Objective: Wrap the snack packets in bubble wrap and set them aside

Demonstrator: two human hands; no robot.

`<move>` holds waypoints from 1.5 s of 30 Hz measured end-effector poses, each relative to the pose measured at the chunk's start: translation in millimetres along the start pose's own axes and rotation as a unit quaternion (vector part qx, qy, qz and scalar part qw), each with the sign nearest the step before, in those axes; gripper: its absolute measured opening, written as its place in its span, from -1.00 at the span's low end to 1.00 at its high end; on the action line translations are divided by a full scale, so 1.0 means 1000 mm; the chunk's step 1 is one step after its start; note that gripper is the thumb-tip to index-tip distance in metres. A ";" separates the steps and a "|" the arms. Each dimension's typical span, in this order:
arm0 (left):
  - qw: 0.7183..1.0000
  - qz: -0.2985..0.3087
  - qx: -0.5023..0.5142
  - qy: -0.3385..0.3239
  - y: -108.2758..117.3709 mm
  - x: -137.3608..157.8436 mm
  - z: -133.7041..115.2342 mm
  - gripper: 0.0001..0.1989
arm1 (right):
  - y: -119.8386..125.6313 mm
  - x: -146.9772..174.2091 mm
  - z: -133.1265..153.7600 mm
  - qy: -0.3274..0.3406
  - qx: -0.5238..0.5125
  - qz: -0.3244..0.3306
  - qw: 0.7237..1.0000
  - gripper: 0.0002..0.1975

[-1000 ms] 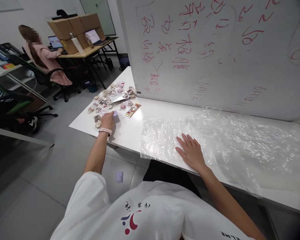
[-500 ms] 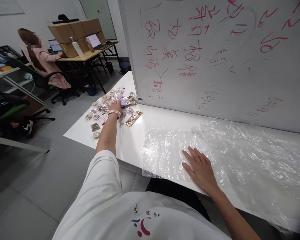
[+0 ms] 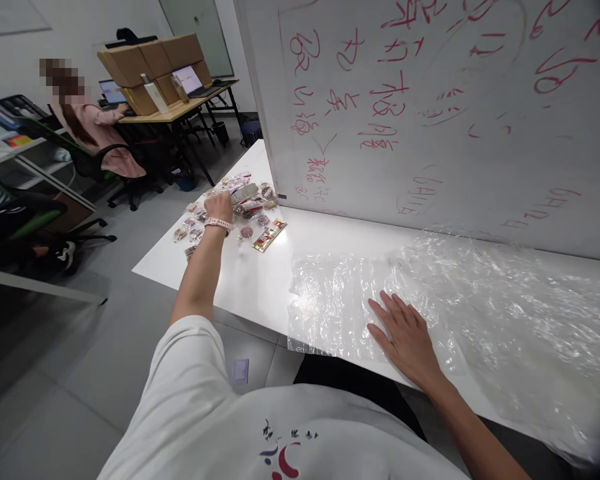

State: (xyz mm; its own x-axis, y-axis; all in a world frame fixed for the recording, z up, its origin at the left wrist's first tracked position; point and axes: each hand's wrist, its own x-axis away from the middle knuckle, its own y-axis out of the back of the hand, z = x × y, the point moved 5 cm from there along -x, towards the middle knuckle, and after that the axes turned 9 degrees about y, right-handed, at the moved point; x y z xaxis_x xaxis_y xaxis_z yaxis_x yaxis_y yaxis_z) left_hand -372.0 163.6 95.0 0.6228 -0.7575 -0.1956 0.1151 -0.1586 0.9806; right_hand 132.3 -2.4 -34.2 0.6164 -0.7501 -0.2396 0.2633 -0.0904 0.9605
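Observation:
My left hand [image 3: 219, 208], with a pale band on its wrist, is over the pile of small wrapped packets [image 3: 263, 220] at the far left of the white table. Its fingers are closed on a packet [image 3: 245, 193], greyish and white with purple at one end, which sticks out to the right. A gold-and-red packet [image 3: 269, 236] lies flat beside the pile. My right hand [image 3: 405, 333] rests open, fingers spread, on a clear sheet of bubble wrap [image 3: 335, 307] that runs along the table to the right.
A whiteboard [image 3: 340, 133] with red writing stands along the table's back edge. At the back left, a person in pink [image 3: 100, 127] sits at a desk with cardboard boxes [image 3: 155, 57] and laptops. A small purple packet [image 3: 241, 371] lies on the floor below the table.
My left hand has moved slightly left and closed into a fist on the packet, which is now tilted up. The right hand stays spread on the bubble wrap.

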 end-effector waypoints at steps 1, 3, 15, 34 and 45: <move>1.000 0.007 -0.020 0.001 0.012 0.000 0.001 -0.57 | 0.000 0.000 0.000 0.000 0.000 -0.002 1.000 -0.49; 0.998 0.022 -0.054 -0.001 0.038 0.004 0.003 -0.61 | -0.001 0.000 0.000 0.001 -0.001 -0.006 1.000 -0.49; 0.974 -0.029 0.075 -0.214 0.067 0.265 -0.094 -0.45 | -0.001 -0.001 0.002 -0.013 -0.035 0.000 0.999 -0.45; 0.902 -0.030 0.208 -0.376 -0.015 0.428 -0.098 -0.43 | 0.002 -0.033 0.015 0.102 -0.154 0.022 0.983 -0.53; 0.854 -0.024 0.290 -0.432 -0.018 0.418 -0.081 -0.88 | 0.017 -0.049 0.003 0.154 -0.223 0.131 0.954 -0.26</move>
State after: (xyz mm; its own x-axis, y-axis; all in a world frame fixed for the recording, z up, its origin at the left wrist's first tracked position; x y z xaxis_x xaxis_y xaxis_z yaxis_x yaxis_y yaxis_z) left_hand -51.4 -98.9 -3.4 -0.2036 -0.8861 -0.4163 -0.4350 -0.2991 0.8493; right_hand 104.6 31.0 -6.2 0.8754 -0.4739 -0.0953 0.3164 0.4126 0.8542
